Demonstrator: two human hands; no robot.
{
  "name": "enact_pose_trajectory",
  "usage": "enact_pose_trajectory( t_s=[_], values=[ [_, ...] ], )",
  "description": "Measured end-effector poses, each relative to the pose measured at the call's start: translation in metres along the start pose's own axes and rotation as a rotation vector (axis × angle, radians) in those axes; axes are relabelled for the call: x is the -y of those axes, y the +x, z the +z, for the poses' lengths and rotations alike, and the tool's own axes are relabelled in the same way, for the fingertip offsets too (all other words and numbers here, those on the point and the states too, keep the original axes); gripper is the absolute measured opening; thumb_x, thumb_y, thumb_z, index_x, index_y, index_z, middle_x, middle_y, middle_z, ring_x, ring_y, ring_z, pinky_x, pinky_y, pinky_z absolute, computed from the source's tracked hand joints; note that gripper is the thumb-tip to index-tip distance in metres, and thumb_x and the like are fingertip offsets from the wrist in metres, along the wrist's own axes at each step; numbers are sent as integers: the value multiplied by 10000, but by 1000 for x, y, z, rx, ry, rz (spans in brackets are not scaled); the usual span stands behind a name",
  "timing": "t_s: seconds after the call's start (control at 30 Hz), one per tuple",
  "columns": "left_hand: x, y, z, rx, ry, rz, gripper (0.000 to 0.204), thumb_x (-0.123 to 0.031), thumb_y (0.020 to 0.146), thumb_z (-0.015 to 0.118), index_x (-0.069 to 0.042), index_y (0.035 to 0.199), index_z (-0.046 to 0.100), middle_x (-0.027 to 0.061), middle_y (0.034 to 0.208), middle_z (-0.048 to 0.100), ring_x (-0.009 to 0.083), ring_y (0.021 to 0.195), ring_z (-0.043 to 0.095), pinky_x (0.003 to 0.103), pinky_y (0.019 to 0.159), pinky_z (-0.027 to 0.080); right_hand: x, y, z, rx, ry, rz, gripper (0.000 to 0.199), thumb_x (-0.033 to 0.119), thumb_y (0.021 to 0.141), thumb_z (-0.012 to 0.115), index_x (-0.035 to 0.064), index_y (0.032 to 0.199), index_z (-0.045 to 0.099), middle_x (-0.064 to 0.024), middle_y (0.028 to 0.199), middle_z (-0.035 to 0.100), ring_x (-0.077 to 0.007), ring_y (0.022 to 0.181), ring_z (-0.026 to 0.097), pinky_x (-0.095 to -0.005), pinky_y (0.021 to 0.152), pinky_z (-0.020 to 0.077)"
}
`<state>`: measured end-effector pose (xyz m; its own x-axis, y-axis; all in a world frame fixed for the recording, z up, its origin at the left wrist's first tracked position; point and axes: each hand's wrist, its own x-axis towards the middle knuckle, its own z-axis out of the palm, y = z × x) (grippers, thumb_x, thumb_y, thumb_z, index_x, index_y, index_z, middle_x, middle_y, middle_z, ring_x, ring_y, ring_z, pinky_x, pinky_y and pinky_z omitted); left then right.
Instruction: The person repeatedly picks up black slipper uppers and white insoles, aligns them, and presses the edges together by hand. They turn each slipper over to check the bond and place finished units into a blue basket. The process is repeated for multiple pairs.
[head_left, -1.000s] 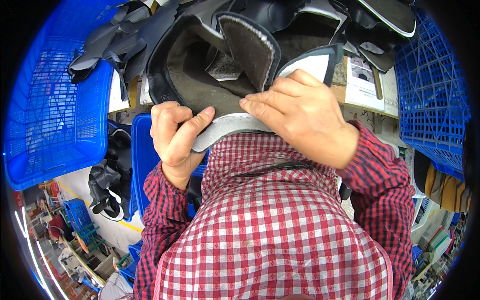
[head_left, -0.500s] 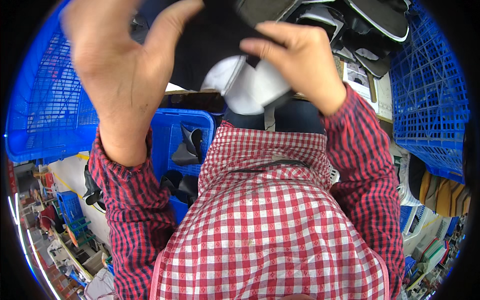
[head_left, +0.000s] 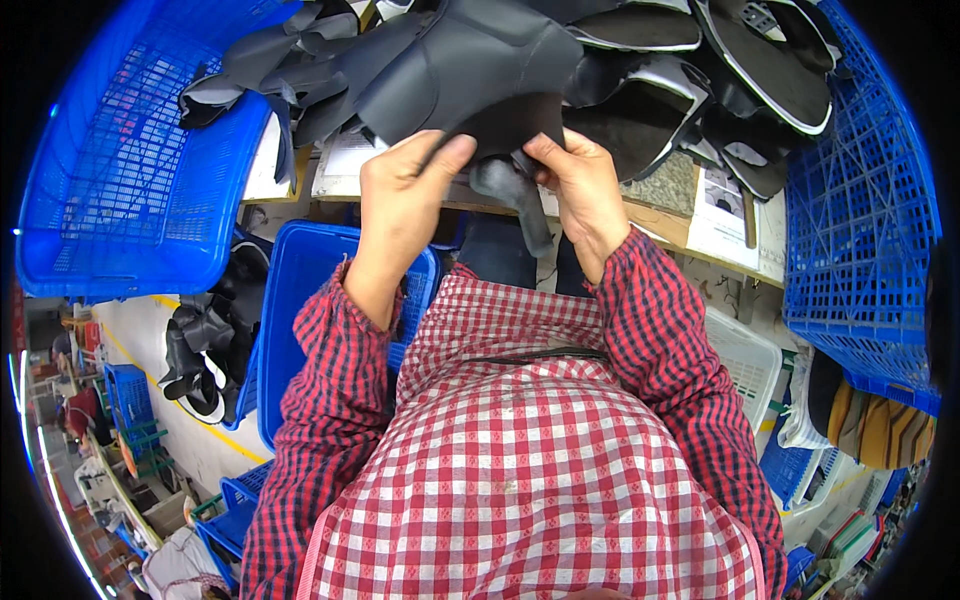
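Observation:
A black leather boot upper (head_left: 475, 62) is stretched between my hands at the front edge of the worktable, its smooth seamed side facing up and out. My left hand (head_left: 400, 215) pinches its near left edge, thumb on top. On the other side my right hand (head_left: 585, 190) grips the near right edge with thumb and fingers together. A grey fuzzy lining flap (head_left: 512, 195) dangles below the upper between the two hands. Other black uppers (head_left: 640, 115) with white-edged linings lie heaped just beyond my right hand.
The wooden worktable (head_left: 660, 222) bears more uppers (head_left: 290, 75) at left and a printed sheet (head_left: 722, 212) at right. Blue plastic crates stand at the left (head_left: 130, 270), near left (head_left: 285, 330) and right (head_left: 860, 230). Black pieces (head_left: 205, 340) lie beside the lower-left crate.
Both hands have come lower and nearer to me with the upper. Its leather side now shows, and the white lining parts seen before are out of sight. The left hand has closed on its edge.

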<state>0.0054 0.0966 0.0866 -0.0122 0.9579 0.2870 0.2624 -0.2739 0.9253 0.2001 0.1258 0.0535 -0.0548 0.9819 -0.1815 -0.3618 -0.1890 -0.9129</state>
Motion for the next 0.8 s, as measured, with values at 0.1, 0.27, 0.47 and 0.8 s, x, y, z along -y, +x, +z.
enact_pose_trajectory(
  t_s=[0.1, 0.27, 0.47, 0.8],
  values=[
    [-16, -17, 10, -167, -479, -173, 335, -255, 1034, 685, 55, 1153, 733, 7, 988, 735, 99, 853, 642, 267, 772, 522, 8, -5, 13, 4, 138, -90, 140, 213, 931, 805, 101, 1014, 796, 47, 898, 747, -29, 731, 587, -215, 669, 421],
    [-43, -27, -7, -167, 520, 492, 336, -77, 748, 835, -165, 1070, 803, 164, 1237, 615, 344, 1186, 567, 401, 940, 521, 25, -19, 23, 44, 179, -263, 110, 53, 942, 719, 60, 1019, 797, 30, 862, 739, -33, 728, 591, -209, 672, 441],
    [-11, -17, -19, 16, -246, 113, 243, -183, 953, 756, 15, 1093, 761, 150, 1490, 451, 233, 1298, 533, 361, 1031, 485, 8, -36, 25, 28, 138, -182, 165, 193, 944, 797, 74, 1060, 797, 45, 908, 742, -25, 758, 595, -207, 688, 445],
    [42, -37, 13, 161, -1498, -669, 421, -358, 1085, 551, -15, 1322, 616, 137, 1250, 707, 275, 1139, 687, 421, 1039, 537, -1, -42, 21, 56, 209, -121, 185, 268, 942, 806, 112, 1040, 795, 56, 931, 743, -27, 795, 613, -208, 701, 451]
  ],
)
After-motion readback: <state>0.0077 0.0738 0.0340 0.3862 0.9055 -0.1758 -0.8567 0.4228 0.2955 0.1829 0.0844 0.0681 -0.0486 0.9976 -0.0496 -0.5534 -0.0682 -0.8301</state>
